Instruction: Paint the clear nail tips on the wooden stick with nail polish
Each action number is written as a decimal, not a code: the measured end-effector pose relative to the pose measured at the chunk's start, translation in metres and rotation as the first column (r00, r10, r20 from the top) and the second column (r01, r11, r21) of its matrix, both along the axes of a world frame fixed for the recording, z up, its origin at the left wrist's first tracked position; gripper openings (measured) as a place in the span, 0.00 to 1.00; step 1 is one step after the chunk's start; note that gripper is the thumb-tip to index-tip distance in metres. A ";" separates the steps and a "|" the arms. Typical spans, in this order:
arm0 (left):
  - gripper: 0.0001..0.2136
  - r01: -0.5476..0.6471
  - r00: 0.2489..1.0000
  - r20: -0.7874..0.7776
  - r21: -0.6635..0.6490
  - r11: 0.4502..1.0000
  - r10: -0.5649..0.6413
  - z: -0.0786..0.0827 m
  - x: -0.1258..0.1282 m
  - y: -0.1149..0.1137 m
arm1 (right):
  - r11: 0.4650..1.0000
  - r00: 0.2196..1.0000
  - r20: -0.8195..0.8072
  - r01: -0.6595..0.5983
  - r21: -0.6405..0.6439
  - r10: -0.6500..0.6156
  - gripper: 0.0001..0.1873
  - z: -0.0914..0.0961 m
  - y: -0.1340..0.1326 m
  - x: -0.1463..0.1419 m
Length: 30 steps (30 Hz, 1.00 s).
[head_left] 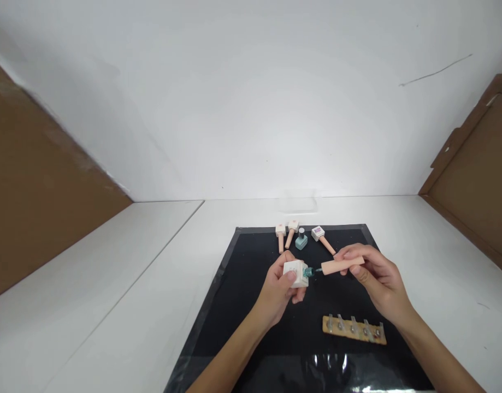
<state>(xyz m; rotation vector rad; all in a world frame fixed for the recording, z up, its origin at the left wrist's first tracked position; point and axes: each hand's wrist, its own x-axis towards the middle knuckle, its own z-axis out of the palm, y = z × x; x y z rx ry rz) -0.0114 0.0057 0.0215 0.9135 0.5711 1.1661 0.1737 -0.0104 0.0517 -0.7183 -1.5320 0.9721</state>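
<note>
The left hand point(275, 288) grips a nail-polish bottle point(294, 272), the right hand point(379, 277) pinches its brush cap point(336, 266): apparently mid-dip, next wanting steady alignment.

The white square bottle point(296, 273) is left of the peach cylindrical cap point(341, 266); behind, on the black rectangular mat point(303, 333), 3 white peach-capped bottles point(318, 233) flank 1 squat teal bottle point(301, 242); nearer, right, 1 long tan strip point(354, 330).

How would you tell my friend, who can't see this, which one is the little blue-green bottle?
Start at the black mat on the white table, and look past the left hand to the mat's far end. Among four small bottles there, the blue-green bottle is third from the left. Its cap is short, while the three white bottles have long peach caps.
</note>
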 end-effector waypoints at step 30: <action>0.24 -0.056 0.998 -0.009 -0.036 0.998 0.056 0.008 -0.001 0.002 | 0.962 0.985 0.159 -0.103 0.253 0.063 0.11 0.008 0.003 0.006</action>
